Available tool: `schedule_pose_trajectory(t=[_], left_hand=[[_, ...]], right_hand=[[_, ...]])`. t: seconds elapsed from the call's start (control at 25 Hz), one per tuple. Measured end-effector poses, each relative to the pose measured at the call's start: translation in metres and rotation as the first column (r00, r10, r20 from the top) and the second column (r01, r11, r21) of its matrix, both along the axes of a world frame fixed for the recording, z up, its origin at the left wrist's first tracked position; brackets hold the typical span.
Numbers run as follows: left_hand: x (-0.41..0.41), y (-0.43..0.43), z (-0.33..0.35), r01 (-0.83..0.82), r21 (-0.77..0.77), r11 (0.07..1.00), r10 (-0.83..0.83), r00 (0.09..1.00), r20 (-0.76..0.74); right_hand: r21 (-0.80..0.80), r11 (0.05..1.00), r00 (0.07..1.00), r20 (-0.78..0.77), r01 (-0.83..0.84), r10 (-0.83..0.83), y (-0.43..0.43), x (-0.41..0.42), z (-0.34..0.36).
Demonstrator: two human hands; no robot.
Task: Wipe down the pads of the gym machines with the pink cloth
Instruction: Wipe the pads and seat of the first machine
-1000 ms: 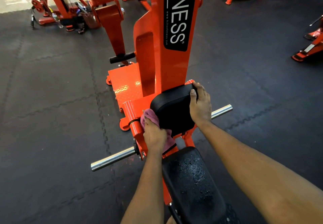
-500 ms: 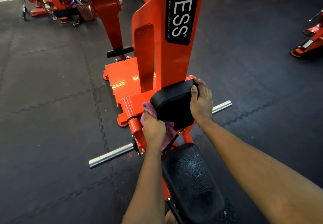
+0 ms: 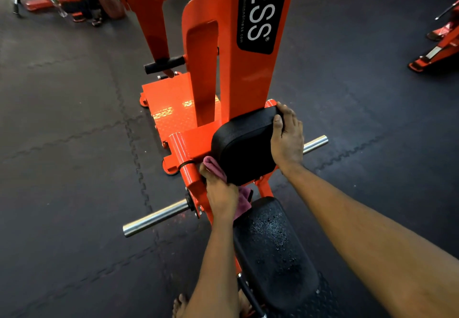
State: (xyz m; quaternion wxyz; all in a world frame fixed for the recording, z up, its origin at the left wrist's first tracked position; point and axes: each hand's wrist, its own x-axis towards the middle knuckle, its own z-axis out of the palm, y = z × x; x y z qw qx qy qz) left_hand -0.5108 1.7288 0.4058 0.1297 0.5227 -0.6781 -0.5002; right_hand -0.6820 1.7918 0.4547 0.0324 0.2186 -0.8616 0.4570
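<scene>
Both of your hands meet the upper black pad point(image 3: 244, 148) of the orange machine point(image 3: 248, 76). Your left hand point(image 3: 221, 193) grips the bunched pink cloth point(image 3: 214, 166) and presses it against the pad's lower left edge. Your right hand point(image 3: 288, 138) clasps the pad's right edge, thumb on its face, fingers curled behind. Below, the seat pad point(image 3: 273, 243) glistens with droplets.

black floor mats point(image 3: 74, 143), chrome bar point(image 3: 156, 217)
</scene>
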Motion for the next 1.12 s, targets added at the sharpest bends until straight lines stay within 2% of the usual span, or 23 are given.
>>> schedule_pose_trajectory(t=[0.04,0.16,0.32,0.4,0.52,0.56,0.72,0.8,0.92,1.0,1.12], left_hand=[[-0.003,0.006,-0.004,-0.008,-0.03,1.0,0.008,1.0,-0.004],[-0.005,0.009,-0.015,-0.036,0.085,0.996,0.031,0.997,0.07],[-0.004,0.008,-0.029,-0.049,0.401,0.915,-0.019,0.986,0.165],[0.0,0.005,-0.023,0.015,0.328,0.945,-0.086,0.975,0.203],[0.008,0.0,-0.036,0.018,0.154,0.988,-0.043,0.986,0.161],[0.009,0.002,-0.038,0.004,0.157,0.988,-0.03,0.987,0.16],[0.001,0.011,-0.045,-0.02,0.426,0.904,-0.066,0.98,0.187],[-0.002,0.011,-0.061,-0.016,0.489,0.872,-0.088,0.978,0.19],[0.003,0.01,-0.081,-0.024,0.491,0.871,-0.075,0.981,0.181],[0.009,0.013,-0.082,-0.055,0.447,0.893,-0.008,0.991,0.136],[0.015,0.013,-0.066,-0.108,0.238,0.965,0.115,0.993,-0.016]], right_hand=[[-0.005,1.0,1.0,0.008,0.008,-0.008,-0.001,0.0,0.001],[-0.01,1.0,1.0,0.009,0.024,-0.024,-0.002,0.002,0.0],[0.001,1.0,0.999,0.018,0.027,-0.027,-0.003,0.001,0.0],[0.032,0.999,0.999,0.013,0.039,-0.039,-0.004,-0.001,0.001],[0.022,0.999,0.999,0.015,0.044,-0.044,-0.003,0.002,0.001],[0.018,0.999,0.999,0.012,0.051,-0.051,-0.004,0.003,0.002],[0.038,0.998,0.998,0.031,0.049,-0.051,-0.005,0.004,0.003],[0.068,0.997,0.999,0.015,0.034,-0.035,-0.002,0.001,0.002],[0.097,0.995,1.0,-0.004,0.005,-0.005,0.002,-0.003,0.004],[0.108,0.994,1.0,0.005,-0.011,0.01,0.005,-0.003,0.005],[0.119,0.993,0.999,0.043,-0.019,0.014,0.005,-0.004,0.006]])
